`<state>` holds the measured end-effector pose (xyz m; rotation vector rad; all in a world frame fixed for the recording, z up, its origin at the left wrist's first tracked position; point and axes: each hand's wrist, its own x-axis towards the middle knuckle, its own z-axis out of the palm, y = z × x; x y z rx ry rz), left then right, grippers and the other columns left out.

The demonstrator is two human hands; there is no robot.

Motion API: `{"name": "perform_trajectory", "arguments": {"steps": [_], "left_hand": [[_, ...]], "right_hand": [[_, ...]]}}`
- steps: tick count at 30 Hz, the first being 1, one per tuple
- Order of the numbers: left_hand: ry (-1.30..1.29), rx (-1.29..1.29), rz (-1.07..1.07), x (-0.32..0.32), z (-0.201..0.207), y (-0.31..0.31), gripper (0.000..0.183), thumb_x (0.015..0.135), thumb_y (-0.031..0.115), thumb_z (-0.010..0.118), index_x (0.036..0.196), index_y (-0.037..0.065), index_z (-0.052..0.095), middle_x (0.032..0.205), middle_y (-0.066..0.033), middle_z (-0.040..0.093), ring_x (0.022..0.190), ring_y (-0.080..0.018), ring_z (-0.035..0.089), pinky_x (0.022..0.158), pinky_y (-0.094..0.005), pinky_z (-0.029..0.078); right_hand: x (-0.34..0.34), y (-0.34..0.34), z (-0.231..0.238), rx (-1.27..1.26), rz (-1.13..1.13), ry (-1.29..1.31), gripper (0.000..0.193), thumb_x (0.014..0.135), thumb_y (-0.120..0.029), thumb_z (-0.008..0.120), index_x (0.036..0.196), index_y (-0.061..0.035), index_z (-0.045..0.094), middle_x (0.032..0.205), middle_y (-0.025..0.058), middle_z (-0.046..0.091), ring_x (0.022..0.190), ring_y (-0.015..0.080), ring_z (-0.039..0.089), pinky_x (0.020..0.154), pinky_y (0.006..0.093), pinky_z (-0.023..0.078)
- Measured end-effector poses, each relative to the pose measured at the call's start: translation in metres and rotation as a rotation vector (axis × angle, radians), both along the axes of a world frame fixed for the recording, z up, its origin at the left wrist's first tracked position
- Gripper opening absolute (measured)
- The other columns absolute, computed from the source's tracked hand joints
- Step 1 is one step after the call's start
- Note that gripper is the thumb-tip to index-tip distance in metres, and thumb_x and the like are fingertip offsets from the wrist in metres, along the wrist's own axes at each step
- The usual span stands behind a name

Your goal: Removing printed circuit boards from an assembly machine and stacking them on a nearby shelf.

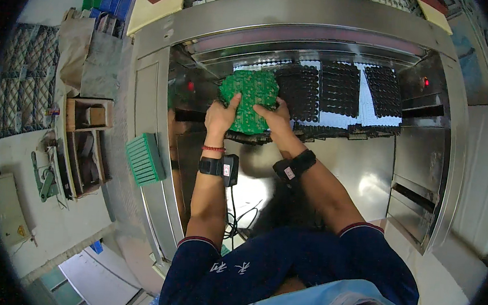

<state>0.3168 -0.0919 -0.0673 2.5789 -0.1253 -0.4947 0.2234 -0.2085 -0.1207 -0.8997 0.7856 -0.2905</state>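
Note:
A green circuit board panel (250, 98) with a scalloped edge is between my two hands, over the left end of a metal-framed machine opening. My left hand (220, 117) grips its left side, with the thumb lying on top. On its right side my right hand (275, 116) holds it the same way, fingers curled under and out of sight. Whether it is one panel or a stack I cannot tell. To the right, black scalloped panels (341, 88) lie in rows on a bright white-blue surface (367, 102) inside the opening.
A steel frame (300, 18) surrounds the opening, with white rollers or links (313, 2) above. Red lights glow on both inner side walls. A green slotted basket (145, 159) hangs at the left. Dark cables (232, 223) dangle below my left wrist. Wooden shelves (87, 140) stand farther left.

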Motion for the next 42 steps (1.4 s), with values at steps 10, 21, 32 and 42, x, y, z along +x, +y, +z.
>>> {"name": "perform_trajectory", "arguments": {"steps": [10,21,32,42], "left_hand": [[0.197,-0.464,0.158,-0.07,0.0,0.047,0.069,0.06,0.017,0.083,0.111,-0.012,0.047,0.098,-0.0153,0.062,0.088,-0.0195,0.06,0.08,-0.0305,0.049],[0.151,-0.863,-0.076,-0.189,-0.067,0.071,0.089,0.053,0.005,0.085,0.123,0.002,0.031,0.105,-0.0104,0.052,0.1,-0.0206,0.052,0.088,-0.0326,0.044],[0.031,-0.824,-0.066,-0.228,-0.091,0.06,0.108,0.058,0.004,0.081,0.138,0.006,0.008,0.136,-0.0168,0.032,0.118,-0.0228,0.043,0.097,-0.0325,0.038],[0.01,-1.014,-0.045,-0.225,-0.083,0.044,0.105,0.063,0.011,0.078,0.139,0.006,0.007,0.14,-0.0168,0.022,0.123,-0.025,0.036,0.102,-0.0348,0.03]], "right_hand": [[-0.074,-0.004,0.048,0.353,0.431,-0.155,0.046,0.071,-0.002,0.069,0.115,-0.0014,0.053,0.106,0.0086,0.061,0.094,0.0202,0.059,0.082,0.033,0.048],[-0.16,-0.018,-0.032,-0.508,0.657,-0.189,0.076,0.049,-0.018,0.086,0.114,-0.003,0.05,0.115,0.0098,0.048,0.116,0.0227,0.043,0.096,0.0373,0.037],[-0.189,-0.025,-0.043,-0.6,0.87,-0.167,0.099,0.059,-0.014,0.08,0.139,-0.0062,0.021,0.14,0.0136,0.03,0.127,0.0233,0.033,0.104,0.0316,0.028],[-0.177,-0.014,-0.032,-0.56,0.833,-0.256,0.107,0.059,-0.021,0.08,0.142,-0.0077,0.014,0.138,0.0148,0.031,0.128,0.0253,0.031,0.104,0.033,0.026]]}}
